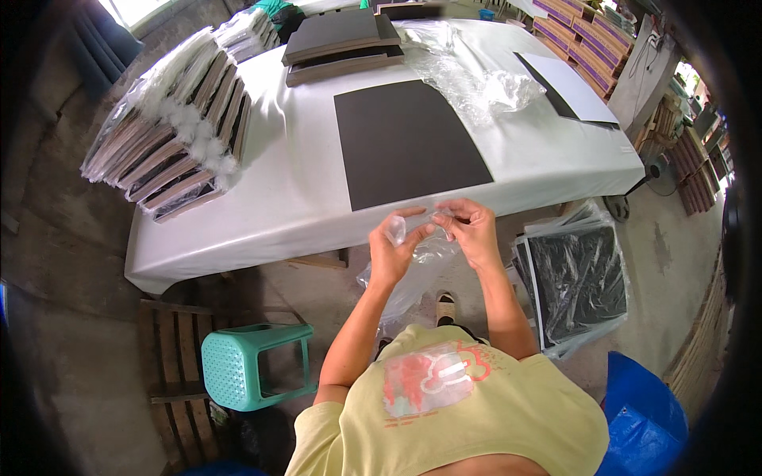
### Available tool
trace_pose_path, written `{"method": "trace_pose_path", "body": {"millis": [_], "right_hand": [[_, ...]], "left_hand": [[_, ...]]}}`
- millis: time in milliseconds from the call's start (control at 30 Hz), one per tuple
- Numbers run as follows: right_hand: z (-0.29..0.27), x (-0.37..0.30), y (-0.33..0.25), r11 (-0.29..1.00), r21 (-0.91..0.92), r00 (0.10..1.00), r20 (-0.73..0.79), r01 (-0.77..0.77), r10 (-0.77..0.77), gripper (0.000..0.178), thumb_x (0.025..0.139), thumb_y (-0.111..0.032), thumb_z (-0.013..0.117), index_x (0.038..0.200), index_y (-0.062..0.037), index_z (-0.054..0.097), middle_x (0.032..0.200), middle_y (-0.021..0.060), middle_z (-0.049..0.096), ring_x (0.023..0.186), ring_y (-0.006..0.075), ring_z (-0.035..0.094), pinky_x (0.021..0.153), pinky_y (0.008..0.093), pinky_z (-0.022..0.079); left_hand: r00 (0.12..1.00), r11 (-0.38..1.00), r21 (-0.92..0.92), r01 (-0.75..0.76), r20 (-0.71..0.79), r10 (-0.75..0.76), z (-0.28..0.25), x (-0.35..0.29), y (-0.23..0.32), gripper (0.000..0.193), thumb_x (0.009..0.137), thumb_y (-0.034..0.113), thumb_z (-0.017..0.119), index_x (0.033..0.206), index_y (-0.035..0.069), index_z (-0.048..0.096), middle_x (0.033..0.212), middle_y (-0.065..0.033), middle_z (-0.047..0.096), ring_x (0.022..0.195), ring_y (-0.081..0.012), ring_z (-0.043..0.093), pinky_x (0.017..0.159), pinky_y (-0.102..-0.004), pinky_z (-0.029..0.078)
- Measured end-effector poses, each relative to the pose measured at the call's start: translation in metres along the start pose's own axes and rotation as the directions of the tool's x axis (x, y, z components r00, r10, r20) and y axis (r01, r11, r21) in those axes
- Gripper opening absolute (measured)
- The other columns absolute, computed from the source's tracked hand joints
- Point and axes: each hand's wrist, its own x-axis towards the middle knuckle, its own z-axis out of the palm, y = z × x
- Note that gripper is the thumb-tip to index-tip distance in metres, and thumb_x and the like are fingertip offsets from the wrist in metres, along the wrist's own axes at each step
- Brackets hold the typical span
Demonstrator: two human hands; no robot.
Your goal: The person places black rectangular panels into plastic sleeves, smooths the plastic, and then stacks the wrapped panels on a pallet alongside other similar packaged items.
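Note:
Both my hands are raised in front of me over the near edge of a white-covered table [302, 198]. My left hand [394, 246] and my right hand [470, 230] pinch the top of a clear plastic bag [413, 274], which hangs down crumpled between them toward the floor. Just beyond my hands a black flat board [405, 139] lies on the table.
Wrapped stacks of boards [171, 131] lie along the table's left edge; dark boards [341, 40] and loose clear plastic [476, 79] sit at the back. A black-and-white sheet [567, 87] lies at right. A teal stool [254, 365] stands at lower left, bagged black boards [575, 274] lean at right, a blue sack [643, 412] beside me.

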Motion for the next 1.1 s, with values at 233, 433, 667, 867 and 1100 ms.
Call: {"method": "trace_pose_path", "body": {"millis": [233,433,667,867,1100], "right_hand": [[-0.008,0.013,0.030,0.998,0.056,1.000,-0.002,-0.018,0.018,0.023,0.083,-0.025,0.055,0.070,-0.0057,0.057,0.060,-0.0062,0.047,0.056,0.0024,0.040,0.050,0.0185,0.033],[-0.041,0.022,0.034,0.748,0.533,0.918,0.264,-0.396,0.297,0.022,0.085,-0.028,0.051,0.073,-0.0097,0.052,0.050,-0.0050,0.039,0.043,0.0064,0.038,0.044,0.0232,0.036],[-0.182,0.060,-0.005,0.834,0.553,0.967,-0.212,-0.003,0.144,0.020,0.084,-0.030,0.052,0.075,-0.0135,0.046,0.043,-0.0070,0.032,0.031,0.0044,0.026,0.028,0.0185,0.022],[-0.159,0.060,-0.003,0.755,0.628,0.937,-0.115,-0.188,0.329,0.020,0.085,-0.030,0.050,0.079,-0.0112,0.049,0.043,-0.0071,0.028,0.032,0.0043,0.025,0.029,0.0197,0.022],[-0.135,0.052,-0.009,0.692,0.717,0.929,0.197,0.082,-0.315,0.052,0.075,-0.026,0.062,0.119,-0.0050,0.044,0.096,0.0006,0.053,0.078,0.0103,0.049,0.072,0.0207,0.038]], "left_hand": [[0.996,0.954,-0.287,0.083,-0.001,-0.088,0.023,0.007,-0.027,0.020,0.080,0.025,0.059,0.083,0.005,0.056,0.067,0.0023,0.046,0.059,-0.0057,0.040,0.052,-0.0208,0.033],[0.900,0.771,-0.470,0.429,0.296,-0.320,0.026,0.001,-0.023,0.025,0.080,0.032,0.057,0.085,0.008,0.050,0.064,0.0055,0.039,0.055,-0.0031,0.033,0.048,-0.0201,0.028],[0.503,0.947,0.107,0.303,0.826,-0.254,-0.053,-0.015,-0.040,0.030,0.068,0.026,0.069,0.080,0.000,0.060,0.084,-0.0088,0.056,0.078,-0.0158,0.049,0.067,-0.0278,0.038],[0.895,0.692,-0.642,0.331,0.446,-0.015,-0.094,-0.032,-0.060,0.024,0.078,0.028,0.057,0.091,0.008,0.059,0.093,-0.0145,0.059,0.071,-0.0193,0.057,0.059,-0.0295,0.044],[0.957,0.574,-0.811,0.109,-0.071,-0.281,-0.096,0.042,0.001,0.063,0.072,0.056,0.055,0.111,0.007,0.048,0.070,-0.0069,0.052,0.063,-0.0164,0.051,0.059,-0.0348,0.044]]}}
